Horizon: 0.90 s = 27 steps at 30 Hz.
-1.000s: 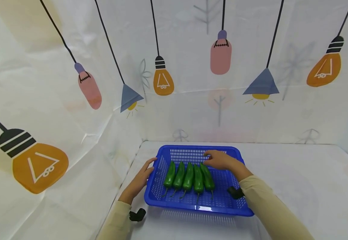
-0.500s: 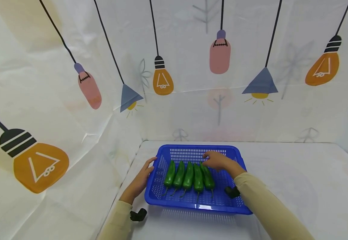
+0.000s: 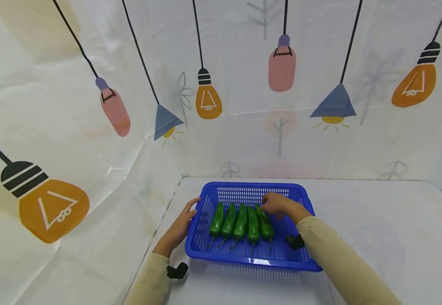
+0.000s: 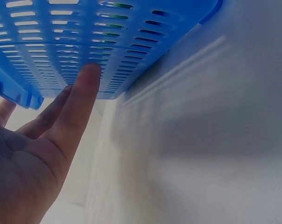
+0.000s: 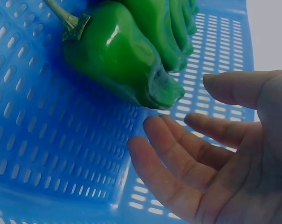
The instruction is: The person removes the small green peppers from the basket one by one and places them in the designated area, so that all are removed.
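Several long green peppers (image 3: 240, 222) lie side by side in a blue perforated plastic basket (image 3: 251, 262), stems pointing toward the person. At the basket's left side is the left hand (image 3: 179, 228); its fingertips touch the outer wall and rim. The left wrist view shows one finger of this left hand (image 4: 61, 135) stretched against the slotted wall. Over the basket's right half hovers the right hand (image 3: 282, 205), near the tip of the rightmost pepper (image 3: 265, 224). Seen from the right wrist, the thumb and fingers stand apart beside that pepper (image 5: 117, 56), with nothing held.
The basket stands on a white-covered table (image 3: 369, 237), whose surface extends to the right. White sheets printed with hanging lamps form the back wall (image 3: 243, 148) and left wall (image 3: 72, 148). A small black device (image 3: 177, 270) sits at each wrist.
The right forearm has shifted slightly inward, and the right hand stays near the rightmost pepper's tip. The left hand keeps its place at the basket's side. The peppers have not visibly moved.
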### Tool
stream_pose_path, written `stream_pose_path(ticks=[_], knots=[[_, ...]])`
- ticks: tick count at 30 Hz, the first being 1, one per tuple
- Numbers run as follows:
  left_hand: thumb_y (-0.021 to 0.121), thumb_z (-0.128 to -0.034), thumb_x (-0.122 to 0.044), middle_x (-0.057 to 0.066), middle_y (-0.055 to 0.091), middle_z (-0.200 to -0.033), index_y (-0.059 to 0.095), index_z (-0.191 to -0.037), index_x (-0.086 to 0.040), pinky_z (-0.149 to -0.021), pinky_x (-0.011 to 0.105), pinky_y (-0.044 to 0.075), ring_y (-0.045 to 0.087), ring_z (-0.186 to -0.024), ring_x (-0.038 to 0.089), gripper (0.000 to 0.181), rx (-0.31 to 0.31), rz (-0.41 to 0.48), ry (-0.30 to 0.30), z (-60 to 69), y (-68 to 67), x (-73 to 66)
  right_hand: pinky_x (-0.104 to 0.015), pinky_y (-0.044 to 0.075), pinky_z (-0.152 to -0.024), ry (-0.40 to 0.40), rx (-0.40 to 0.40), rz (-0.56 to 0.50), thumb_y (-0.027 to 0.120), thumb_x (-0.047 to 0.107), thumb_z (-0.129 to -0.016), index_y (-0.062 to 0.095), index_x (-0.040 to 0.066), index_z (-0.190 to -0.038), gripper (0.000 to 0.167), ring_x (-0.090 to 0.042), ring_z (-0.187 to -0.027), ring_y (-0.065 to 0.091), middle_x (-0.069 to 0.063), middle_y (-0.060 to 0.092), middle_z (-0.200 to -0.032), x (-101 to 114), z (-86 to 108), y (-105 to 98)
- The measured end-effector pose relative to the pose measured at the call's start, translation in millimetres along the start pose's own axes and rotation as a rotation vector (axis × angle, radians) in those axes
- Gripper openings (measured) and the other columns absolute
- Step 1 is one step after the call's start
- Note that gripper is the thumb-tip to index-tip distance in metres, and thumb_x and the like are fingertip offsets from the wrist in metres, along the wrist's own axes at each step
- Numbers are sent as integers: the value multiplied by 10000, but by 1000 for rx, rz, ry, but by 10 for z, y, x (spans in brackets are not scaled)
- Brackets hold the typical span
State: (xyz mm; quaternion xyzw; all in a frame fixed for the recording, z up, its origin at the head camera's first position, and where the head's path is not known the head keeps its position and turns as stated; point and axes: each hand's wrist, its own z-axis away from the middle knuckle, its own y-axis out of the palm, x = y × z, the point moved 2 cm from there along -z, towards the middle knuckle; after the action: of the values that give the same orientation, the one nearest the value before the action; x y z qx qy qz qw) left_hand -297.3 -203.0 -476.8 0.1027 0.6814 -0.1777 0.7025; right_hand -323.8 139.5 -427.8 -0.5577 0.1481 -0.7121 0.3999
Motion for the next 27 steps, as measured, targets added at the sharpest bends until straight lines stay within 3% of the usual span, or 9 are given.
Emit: stream_pose_path(ticks=[15,27], knots=[[242,-1122,-246,263,323,-1519,174,-1594,-180,-877,373,505,556,-1150,317,481,42,0,19,4,26,-50,-462,578,-694,59,5,-35,649,117,-946,573,-98,-1296,417,-341,-939,644,-193,630,-1103,-93,-106,48],[270,-1122,-307,260,334,-1522,194,-1595,-207,-866,399,522,568,-1149,352,489,11,-27,16,15,20,-47,-456,582,-685,55,24,-45,634,120,-968,632,-105,-1222,339,-331,-890,675,-164,668,-1015,-103,-107,93]])
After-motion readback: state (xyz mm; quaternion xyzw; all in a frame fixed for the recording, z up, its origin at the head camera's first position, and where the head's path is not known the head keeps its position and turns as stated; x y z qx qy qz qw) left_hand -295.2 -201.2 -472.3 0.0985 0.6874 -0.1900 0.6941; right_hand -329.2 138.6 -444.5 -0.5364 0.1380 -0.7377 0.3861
